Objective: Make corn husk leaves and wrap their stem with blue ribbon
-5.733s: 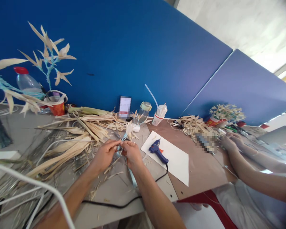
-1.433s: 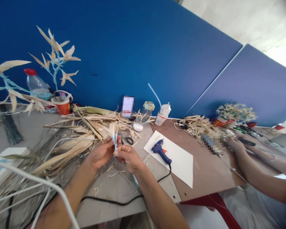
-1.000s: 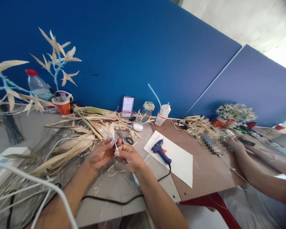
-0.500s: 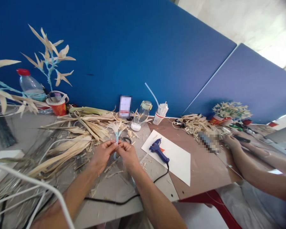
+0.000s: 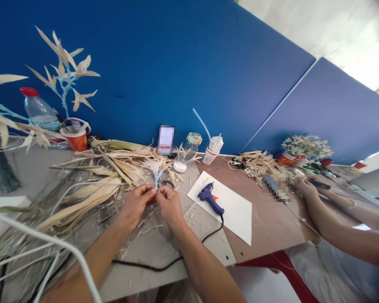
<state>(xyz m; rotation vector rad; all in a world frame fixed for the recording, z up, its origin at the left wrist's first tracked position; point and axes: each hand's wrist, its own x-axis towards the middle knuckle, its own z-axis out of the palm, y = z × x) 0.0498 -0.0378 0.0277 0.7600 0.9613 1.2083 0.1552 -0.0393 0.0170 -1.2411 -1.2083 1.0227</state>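
The husk flower [image 5: 156,166] is held upright near the middle of the table [image 5: 145,273], its pale petals pointed away from the wearer and its stem wrapped in light blue. The lower stem is pinched between the fingertips of the left hand [image 5: 135,205], and the same part is gripped by the fingertips of the right hand [image 5: 170,205]; both hands are closed on it, almost touching. The lowest end of the stem is hidden by the fingers.

Just beyond the hands, the scissors [image 5: 168,183] are partly covered by the flower and husk scraps. To the left, loose dried husks [image 5: 82,202] are spread over the table. To the right, a blue glue gun [image 5: 212,200] is laid on a white sheet [image 5: 236,216], and its black cord [image 5: 213,232] is run toward the near side.

Along the blue partition [image 5: 139,75], a phone [image 5: 166,139] is propped with its screen blurred. Beside it are placed a lidded jar [image 5: 193,143], a white base [image 5: 180,167] fitted with small husk flowers, and a white cup [image 5: 209,157] filled with pale items. At the far left, a branch of husk flowers [image 5: 65,82] is stood at a red cup [image 5: 77,141], with a red-capped bottle [image 5: 38,109] noted beside it. At the right, another person's hand [image 5: 307,189] is rested on the table, near a blurred object [image 5: 276,188].
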